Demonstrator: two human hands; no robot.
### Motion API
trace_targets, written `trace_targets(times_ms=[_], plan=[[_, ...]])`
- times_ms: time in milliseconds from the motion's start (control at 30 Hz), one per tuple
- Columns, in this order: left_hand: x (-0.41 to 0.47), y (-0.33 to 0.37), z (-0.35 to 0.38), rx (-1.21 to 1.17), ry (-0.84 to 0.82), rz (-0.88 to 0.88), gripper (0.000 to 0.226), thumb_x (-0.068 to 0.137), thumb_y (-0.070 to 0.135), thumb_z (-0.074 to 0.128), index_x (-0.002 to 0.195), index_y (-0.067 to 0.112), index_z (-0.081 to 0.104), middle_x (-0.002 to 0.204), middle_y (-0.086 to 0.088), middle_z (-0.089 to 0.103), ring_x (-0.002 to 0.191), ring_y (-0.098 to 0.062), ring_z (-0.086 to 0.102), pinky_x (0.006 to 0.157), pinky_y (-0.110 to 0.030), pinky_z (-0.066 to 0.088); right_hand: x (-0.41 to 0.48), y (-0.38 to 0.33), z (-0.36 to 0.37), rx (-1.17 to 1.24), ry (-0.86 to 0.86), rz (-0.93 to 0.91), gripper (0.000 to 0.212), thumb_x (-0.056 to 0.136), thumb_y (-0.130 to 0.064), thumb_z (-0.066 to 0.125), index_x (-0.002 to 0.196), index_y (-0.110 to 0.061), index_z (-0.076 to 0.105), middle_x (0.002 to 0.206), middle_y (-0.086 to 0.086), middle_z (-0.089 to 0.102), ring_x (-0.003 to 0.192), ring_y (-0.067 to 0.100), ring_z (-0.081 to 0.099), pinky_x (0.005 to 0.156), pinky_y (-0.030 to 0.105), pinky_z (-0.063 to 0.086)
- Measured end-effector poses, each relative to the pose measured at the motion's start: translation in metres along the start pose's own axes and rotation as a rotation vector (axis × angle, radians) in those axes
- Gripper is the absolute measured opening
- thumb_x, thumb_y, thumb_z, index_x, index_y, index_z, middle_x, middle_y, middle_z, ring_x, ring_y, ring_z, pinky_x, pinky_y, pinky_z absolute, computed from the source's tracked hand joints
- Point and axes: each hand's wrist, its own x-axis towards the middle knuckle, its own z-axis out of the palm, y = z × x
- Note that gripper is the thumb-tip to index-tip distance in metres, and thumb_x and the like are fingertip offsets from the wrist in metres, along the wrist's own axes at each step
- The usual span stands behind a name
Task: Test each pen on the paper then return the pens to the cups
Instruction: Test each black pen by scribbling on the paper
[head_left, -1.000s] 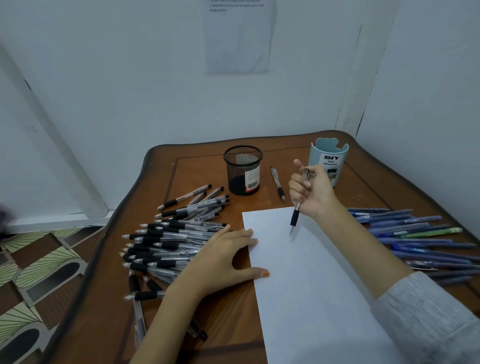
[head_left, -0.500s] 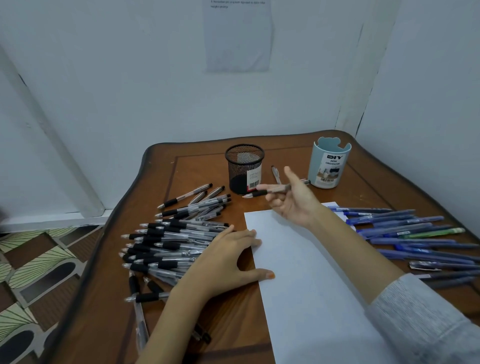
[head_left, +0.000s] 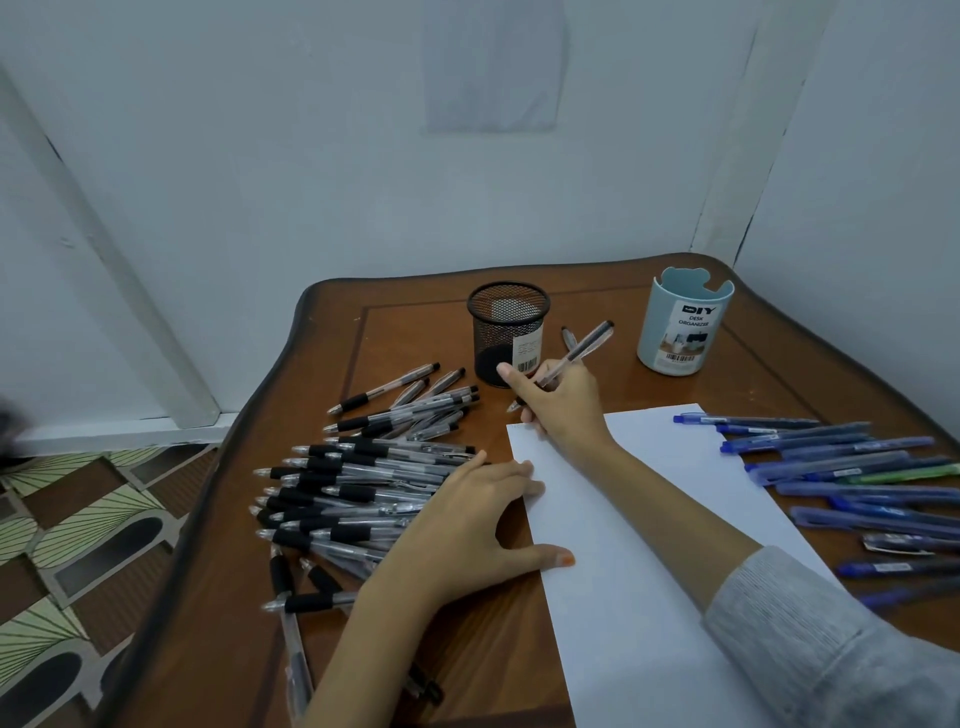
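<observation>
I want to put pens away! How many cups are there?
2. The black mesh cup stands at the back; the blue cup stands to its right. None seem hidden.

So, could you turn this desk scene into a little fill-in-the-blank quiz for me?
1. The right hand grips a pen whose tip sits near the top-____ corner of the paper.
2. The left hand rests on the paper's edge beside a pile of pens with ____ grips.
3. The pale blue cup has a label reading DIY DESK ____.
4. The pens lying right of the paper are mostly ____.
Answers: left, black, ORGANIZER, blue.
</observation>
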Motion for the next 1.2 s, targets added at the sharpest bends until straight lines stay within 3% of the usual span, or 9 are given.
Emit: trace_targets(times_ms=[100,300,600,700,867,1200], plan=[[0.0009,-0.0019,0.0010,-0.002,0.002,-0.001,0.075,0.079,0.064,0.057,0.142,0.029,0.039,0.152,0.014,0.028,0.137,0.001,0.013,0.101,-0.011,-0.008,0.0014,0.0027,-0.0006,-0.041,0.021,-0.047,0.036,0.087,-0.030,0.069,0.063,-0.010,0.051,0.054,0.012,0.062,0.034,0.011,0.049,0.038,0.021,0.041],[0.0026,-0.0079,0.0068,0.007,0.023,0.001,0.077,0.076,0.070,0.055,0.141,0.030,0.040,0.151,0.015,0.029,0.138,0.003,0.017,0.108,-0.015,-0.006,0.0023,0.0089,0.0007,-0.141,0.001,-0.072,0.030,0.086,-0.002,0.059,0.061,-0.007,0.043,0.055,0.013,0.050,0.042,0.012,0.056,0.051,0.025,0.050],[0.0044,-0.0093,0.0085,0.008,0.025,0.004,0.078,0.076,0.070,0.055,0.141,0.031,0.040,0.151,0.016,0.029,0.138,0.003,0.017,0.109,-0.016,-0.005,0.0048,0.0097,0.0008,-0.135,-0.043,-0.083,0.030,0.086,-0.003,0.061,0.060,-0.009,0.047,0.052,0.008,0.053,0.041,0.009,0.058,0.055,0.023,0.052],[0.0042,-0.0090,0.0080,0.009,0.025,0.005,0.078,0.076,0.070,0.055,0.141,0.030,0.040,0.151,0.015,0.029,0.138,0.003,0.017,0.109,-0.016,-0.005,0.0051,0.0086,0.0014,-0.132,-0.034,-0.076,0.030,0.084,-0.001,0.061,0.059,-0.009,0.047,0.052,0.009,0.053,0.041,0.013,0.057,0.057,0.028,0.054],[0.0033,-0.0081,0.0072,0.005,0.020,0.002,0.077,0.077,0.069,0.055,0.141,0.030,0.039,0.152,0.015,0.028,0.137,0.004,0.015,0.107,-0.014,-0.007,0.0032,0.0071,0.0012,-0.139,-0.048,-0.068,0.031,0.082,0.003,0.059,0.058,-0.007,0.043,0.050,0.008,0.046,0.036,0.011,0.052,0.049,0.024,0.049],[0.0029,-0.0057,0.0048,0.011,0.000,-0.011,0.076,0.077,0.068,0.054,0.141,0.030,0.039,0.152,0.015,0.027,0.139,0.001,0.016,0.109,-0.017,-0.006,0.0028,0.0055,0.0014,-0.134,-0.049,-0.036,0.030,0.083,0.002,0.061,0.060,-0.008,0.045,0.053,0.009,0.048,0.038,0.011,0.052,0.050,0.023,0.050]])
